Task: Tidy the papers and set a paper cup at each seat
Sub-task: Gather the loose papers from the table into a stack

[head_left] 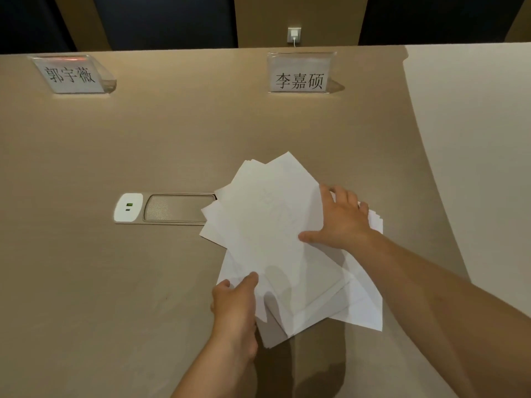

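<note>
Papers (273,239) fanned between left hand (234,304) and right hand (342,219)

Warm, dim light; a bright patch on the table (474,139) at right, soft shadows, edges bent by wide-angle distortion.

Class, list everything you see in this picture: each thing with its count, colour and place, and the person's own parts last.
papers: many, white, fanned loosely, centre of the table
table: one, tan, fills the view
name cards: two, clear stands with white inserts, far edge, one left, one right
socket panel: one, white and tan, set into the table, left of the papers
wall charger: one, white, plugged in behind the table
left hand: grip on the papers' near left edge
right hand: spread flat on the papers
</note>
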`<state>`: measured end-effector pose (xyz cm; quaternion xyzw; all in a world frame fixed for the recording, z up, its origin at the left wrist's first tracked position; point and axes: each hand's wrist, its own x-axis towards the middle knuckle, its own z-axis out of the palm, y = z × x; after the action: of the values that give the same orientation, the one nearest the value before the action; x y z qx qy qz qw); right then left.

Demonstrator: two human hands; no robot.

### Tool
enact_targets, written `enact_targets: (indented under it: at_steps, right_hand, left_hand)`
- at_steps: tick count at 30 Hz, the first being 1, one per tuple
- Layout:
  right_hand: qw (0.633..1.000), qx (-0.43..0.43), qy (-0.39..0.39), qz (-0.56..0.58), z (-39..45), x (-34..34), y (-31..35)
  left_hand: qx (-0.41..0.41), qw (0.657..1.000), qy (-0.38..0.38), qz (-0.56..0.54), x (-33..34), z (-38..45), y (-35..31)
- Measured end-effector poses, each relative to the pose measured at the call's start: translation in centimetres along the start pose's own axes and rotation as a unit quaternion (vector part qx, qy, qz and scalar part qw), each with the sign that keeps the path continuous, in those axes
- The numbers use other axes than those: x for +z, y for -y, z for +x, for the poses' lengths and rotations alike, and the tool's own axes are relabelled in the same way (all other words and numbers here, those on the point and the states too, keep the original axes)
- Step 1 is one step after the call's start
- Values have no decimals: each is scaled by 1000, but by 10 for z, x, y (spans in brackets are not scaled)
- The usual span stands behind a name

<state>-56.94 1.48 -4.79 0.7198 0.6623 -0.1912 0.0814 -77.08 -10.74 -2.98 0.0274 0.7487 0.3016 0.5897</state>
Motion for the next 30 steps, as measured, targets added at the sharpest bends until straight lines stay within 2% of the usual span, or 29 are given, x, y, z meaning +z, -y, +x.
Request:
enact_targets:
  at_steps: [3,7,9,12,15,18,22,25,27,30]
  right_hand:
    - [1000,-3,-15,-20,-5,-7,1]
    - [999,29,16,7,-16,-12,-8]
    - [993,73,34,83,-26,-11,-19]
    - [965,138,55,217,-48,-4,-40]
    - [947,194,28,253,-64,11,-52]
    - [920,239,-5,311,-71,21,-51]
    - [877,259,-23,404,-72,26,-43]
    - [851,253,-32,460,-73,28,-38]
    - [842,247,-21,479,-77,29,-34]
    - [849,207,-11,487,-87,30,-30]
  left_hand:
    - [33,999,3,5,7,-1,-4]
    - [107,994,-1,31,15,-1,-11]
    - [157,986,-1,57,17,-1,-18]
    - [228,965,13,132,20,1,-34]
    - [259,943,5,206,23,9,-46]
    - [223,934,-52,274,26,14,-49]
    - [163,945,-38,279,29,23,-41]
    - [160,950,-23,268,31,20,-38]
    - [166,954,-13,249,31,13,-38]
    - [176,957,-2,231,28,10,-38]
